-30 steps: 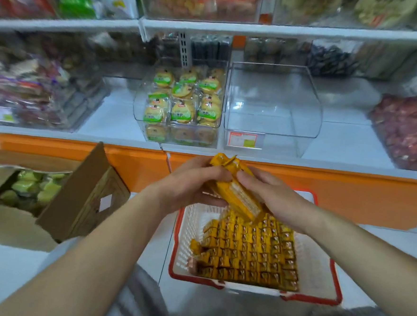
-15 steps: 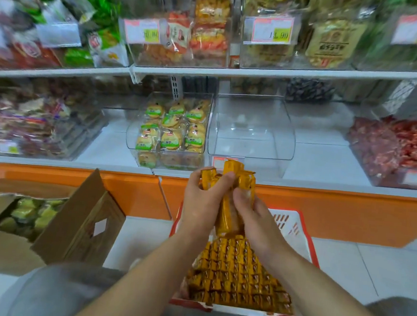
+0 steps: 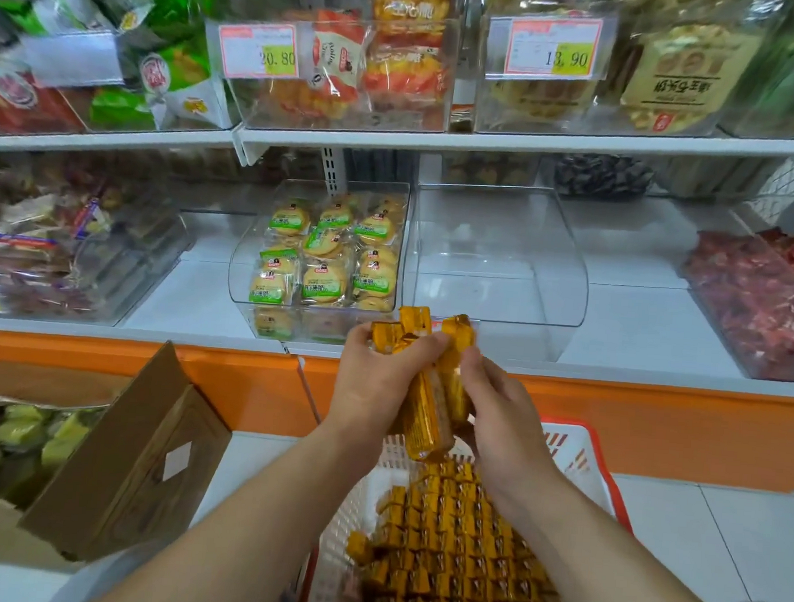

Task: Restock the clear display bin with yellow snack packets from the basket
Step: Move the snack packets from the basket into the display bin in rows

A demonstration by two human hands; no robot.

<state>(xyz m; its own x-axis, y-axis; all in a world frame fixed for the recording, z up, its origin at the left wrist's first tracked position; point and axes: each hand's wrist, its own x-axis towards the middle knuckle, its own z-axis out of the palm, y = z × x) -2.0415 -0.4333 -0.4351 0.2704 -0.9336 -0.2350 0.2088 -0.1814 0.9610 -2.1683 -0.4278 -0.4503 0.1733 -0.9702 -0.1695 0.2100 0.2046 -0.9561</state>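
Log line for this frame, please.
stage: packets held above basket, not yet in bin | left hand: grips packets | right hand: grips packets | bin: empty | basket: more packets

A red-bordered price tag on an upper-shelf bin is showing 20.80 on its yellow patch. A second price tag, further right on that shelf, is showing 13.90. A tan packet is bearing Chinese characters I can't make out. The yellow snack packets are hiding the label on the clear display bin.
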